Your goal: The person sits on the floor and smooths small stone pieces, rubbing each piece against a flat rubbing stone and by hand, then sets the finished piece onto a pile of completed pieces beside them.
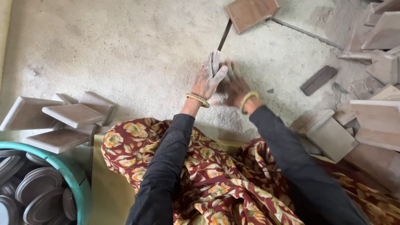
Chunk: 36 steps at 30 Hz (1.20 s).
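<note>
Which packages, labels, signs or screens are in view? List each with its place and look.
None in view. The hands work over a dusty floor, among plain brown slabs, with a teal tub of dark round discs at lower left, all without markings.

On the floor [125, 50], stacked slabs [62, 118] lie at nine o'clock, more slabs [371, 125] at three, a basin [77, 183] at seven.

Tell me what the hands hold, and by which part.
Both hands, left hand and right hand, close on the near end of a thin dark rod; the right's grip is blurred.
</note>
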Motion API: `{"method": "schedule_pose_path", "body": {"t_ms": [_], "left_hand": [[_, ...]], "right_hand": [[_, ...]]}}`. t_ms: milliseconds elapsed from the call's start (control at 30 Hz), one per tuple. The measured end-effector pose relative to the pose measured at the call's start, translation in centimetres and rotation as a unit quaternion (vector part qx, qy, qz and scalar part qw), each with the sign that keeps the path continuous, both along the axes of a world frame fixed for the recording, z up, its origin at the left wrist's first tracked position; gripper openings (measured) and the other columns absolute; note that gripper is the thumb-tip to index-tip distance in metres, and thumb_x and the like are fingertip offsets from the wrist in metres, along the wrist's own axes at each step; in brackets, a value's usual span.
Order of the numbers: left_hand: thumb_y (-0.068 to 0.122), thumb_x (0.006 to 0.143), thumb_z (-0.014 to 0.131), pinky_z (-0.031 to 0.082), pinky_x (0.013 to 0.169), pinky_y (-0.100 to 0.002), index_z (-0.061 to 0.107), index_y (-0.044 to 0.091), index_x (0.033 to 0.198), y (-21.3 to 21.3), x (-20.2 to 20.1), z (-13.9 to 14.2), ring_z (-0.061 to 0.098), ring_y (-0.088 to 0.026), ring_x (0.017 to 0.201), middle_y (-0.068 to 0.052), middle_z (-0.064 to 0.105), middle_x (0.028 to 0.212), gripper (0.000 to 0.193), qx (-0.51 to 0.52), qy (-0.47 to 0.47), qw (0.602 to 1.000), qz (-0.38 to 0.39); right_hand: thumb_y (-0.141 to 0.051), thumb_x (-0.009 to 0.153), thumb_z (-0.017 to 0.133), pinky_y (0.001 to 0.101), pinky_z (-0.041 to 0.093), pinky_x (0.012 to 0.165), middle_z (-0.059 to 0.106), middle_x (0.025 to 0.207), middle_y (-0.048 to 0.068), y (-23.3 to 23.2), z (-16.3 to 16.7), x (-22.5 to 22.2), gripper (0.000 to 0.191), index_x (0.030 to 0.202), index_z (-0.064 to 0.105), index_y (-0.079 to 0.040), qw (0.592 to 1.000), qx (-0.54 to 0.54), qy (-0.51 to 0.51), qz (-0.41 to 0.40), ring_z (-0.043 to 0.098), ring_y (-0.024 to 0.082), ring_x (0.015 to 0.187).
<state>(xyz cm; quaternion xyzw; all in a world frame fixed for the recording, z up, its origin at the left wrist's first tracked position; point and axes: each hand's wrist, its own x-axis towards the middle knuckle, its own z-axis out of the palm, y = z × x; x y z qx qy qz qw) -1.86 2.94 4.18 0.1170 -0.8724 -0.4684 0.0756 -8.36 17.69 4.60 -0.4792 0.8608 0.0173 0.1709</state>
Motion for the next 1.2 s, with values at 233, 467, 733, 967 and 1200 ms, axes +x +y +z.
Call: {"method": "schedule_pose_path", "body": {"t_ms": [233, 467, 733, 967, 1200], "left_hand": [[0.066, 0.083, 0.061, 0.045, 0.113, -0.04, 0.02, 0.002, 0.159, -1.5, 0.3, -0.4, 0.057, -0.037, 0.132, -0.026, 0.053, 0.145, 0.107, 0.148, -0.059, 0.986, 0.044], [0.046, 0.083, 0.073, 0.047, 0.113, -0.044, 0.031, 0.005, 0.155, -2.3, 0.7, -1.3, 0.059, -0.038, 0.134, -0.024, 0.058, 0.144, 0.093, 0.132, 0.021, 0.99, 0.041], [0.029, 0.074, 0.07, 0.062, 0.099, -0.047, 0.036, 0.012, 0.149, -4.7, 1.6, -2.1, 0.064, -0.036, 0.119, -0.017, 0.061, 0.129, 0.085, 0.241, 0.046, 0.969, 0.025], [0.014, 0.072, 0.081, 0.06, 0.089, -0.049, 0.046, 0.02, 0.139, -5.1, 2.4, 0.0, 0.065, -0.028, 0.112, -0.008, 0.063, 0.12, 0.075, 0.357, -0.008, 0.931, 0.077], [0.014, 0.08, 0.081, 0.062, 0.093, -0.04, 0.05, 0.018, 0.137, -4.5, 2.1, 0.2, 0.064, -0.026, 0.111, -0.008, 0.064, 0.117, 0.065, 0.351, 0.066, 0.933, 0.041]], "right_hand": [[-0.05, 0.098, 0.051, 0.0428, 0.04, 0.123, 0.022, 0.17, 0.018, 5.0, -4.3, 5.3, 0.081, 0.162, 0.025, -0.007, 0.892, -0.378, -0.135, -0.21, 0.039, 0.038, 0.151], [-0.038, 0.114, 0.038, 0.0513, 0.032, 0.127, 0.021, 0.169, 0.024, 4.1, -5.5, 7.1, 0.066, 0.164, 0.019, 0.0, 0.924, -0.351, -0.013, -0.151, 0.029, 0.049, 0.156], [-0.032, 0.111, 0.032, 0.0478, 0.048, 0.11, 0.011, 0.168, 0.029, -1.2, -3.7, 2.6, 0.065, 0.162, 0.011, 0.003, 0.897, -0.321, -0.148, -0.266, 0.039, 0.047, 0.144], [-0.026, 0.12, 0.028, 0.0532, 0.043, 0.126, 0.006, 0.173, 0.026, 0.2, -1.7, 5.7, 0.059, 0.168, 0.006, 0.0, 0.914, -0.383, 0.07, -0.114, 0.033, 0.048, 0.156], [-0.029, 0.112, 0.034, 0.0321, 0.059, 0.071, 0.033, 0.137, 0.035, -0.5, -3.4, 5.2, 0.05, 0.145, 0.031, 0.009, 0.855, -0.428, -0.139, -0.257, 0.052, 0.038, 0.11]]}}
